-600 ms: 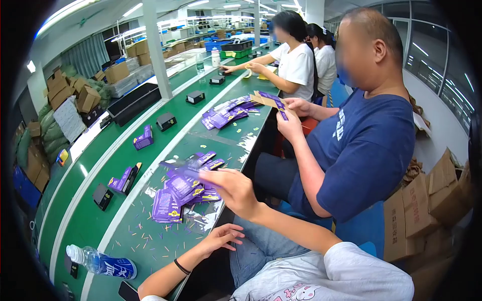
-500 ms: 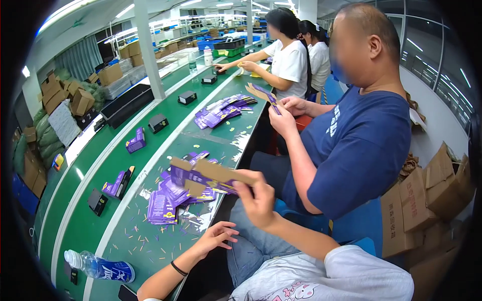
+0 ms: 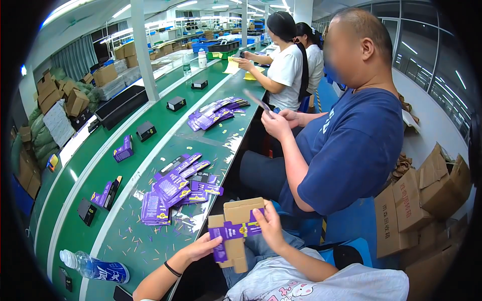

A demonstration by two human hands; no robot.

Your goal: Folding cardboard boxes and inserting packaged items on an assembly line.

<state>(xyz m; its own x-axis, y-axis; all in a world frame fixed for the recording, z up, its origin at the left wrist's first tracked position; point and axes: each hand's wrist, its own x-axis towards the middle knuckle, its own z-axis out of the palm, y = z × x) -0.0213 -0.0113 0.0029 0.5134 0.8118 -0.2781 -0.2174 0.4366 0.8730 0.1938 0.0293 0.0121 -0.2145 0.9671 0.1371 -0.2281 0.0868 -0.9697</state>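
Note:
An unfolded purple and brown cardboard box (image 3: 236, 246) is held over my lap between both hands. My left hand (image 3: 202, 247) grips its purple edge at the lower left, thumb on top. My right hand (image 3: 270, 228) pinches the upper right end, with the thumb on the purple print. The plain brown flaps stick out above and below the printed band. Just beyond, a loose pile of flat purple boxes (image 3: 170, 190) lies on the green table (image 3: 125, 243), nearest to my left hand.
A water bottle (image 3: 95, 266) lies tilted at lower left, near a dark phone (image 3: 122, 293). Black boxes (image 3: 146, 131) and purple boxes (image 3: 123, 149) sit on the green belt. A co-worker in blue (image 3: 346, 145) sits to my right by another purple pile (image 3: 216, 113). Paper scraps litter the tabletop.
My right hand has brought the box from above the pile down over my lap. My left hand, empty before, now grips it too. Black boxes on the belt have shifted slightly in view.

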